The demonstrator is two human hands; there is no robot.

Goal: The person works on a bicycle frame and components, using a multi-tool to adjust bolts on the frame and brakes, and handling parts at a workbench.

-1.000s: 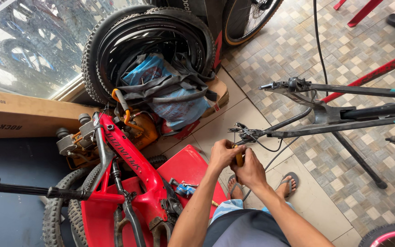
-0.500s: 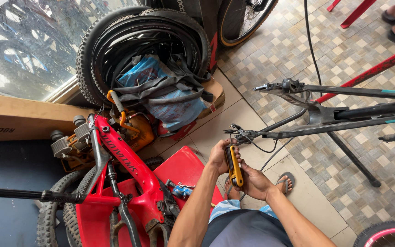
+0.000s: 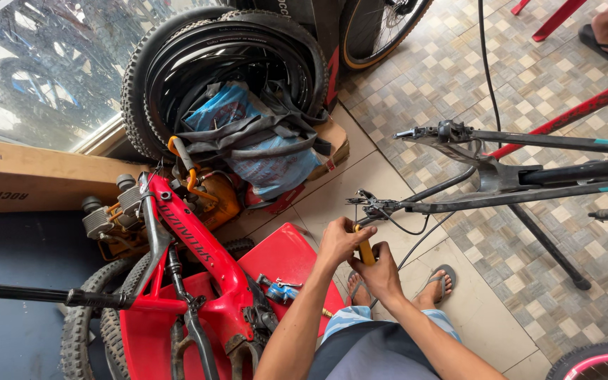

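Tyres sit stacked at upper left, above a red bike frame on a red tray. Moving right, I see my left hand curled around the top of a yellow-handled tool, and my right hand wrapped around its lower grip. Just above, a dark frame on a stand reaches rightward over tiled floor.
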